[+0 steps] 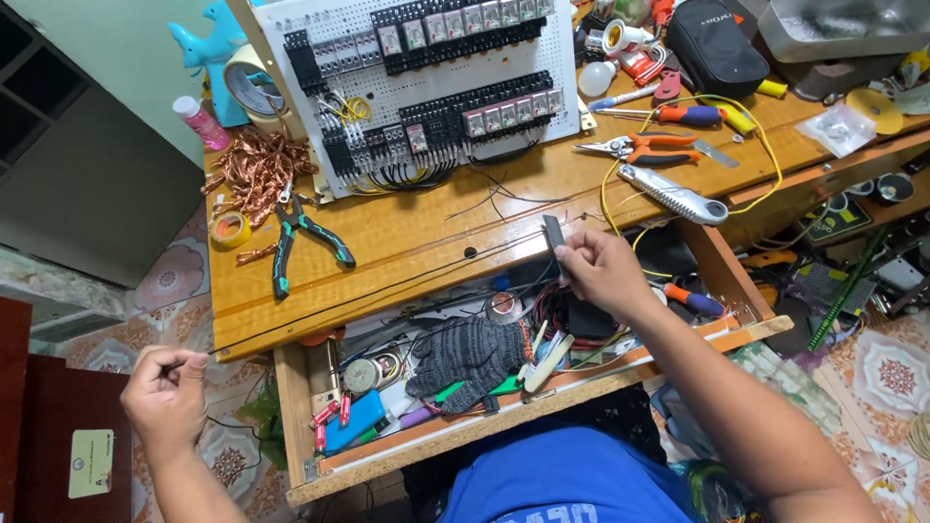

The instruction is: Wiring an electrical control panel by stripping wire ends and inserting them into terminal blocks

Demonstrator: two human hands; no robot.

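My left hand (163,397) is out to the left past the bench edge, pinched on the end of a thin black wire (387,286). The wire runs taut across the wooden bench (426,228) to my right hand (601,269). My right hand holds the wire together with a small flat black tool (553,232) above the open drawer (504,412). A white perforated panel (426,82) carrying rows of black relays and terminal blocks lies on the bench beyond the wire.
Green-handled pliers (305,242) and a tangle of copper wire (260,172) lie left on the bench. Orange-handled cutters (649,148), a utility knife (673,194) and a yellow wire (765,155) lie right. A grey glove (470,356) rests in the cluttered drawer.
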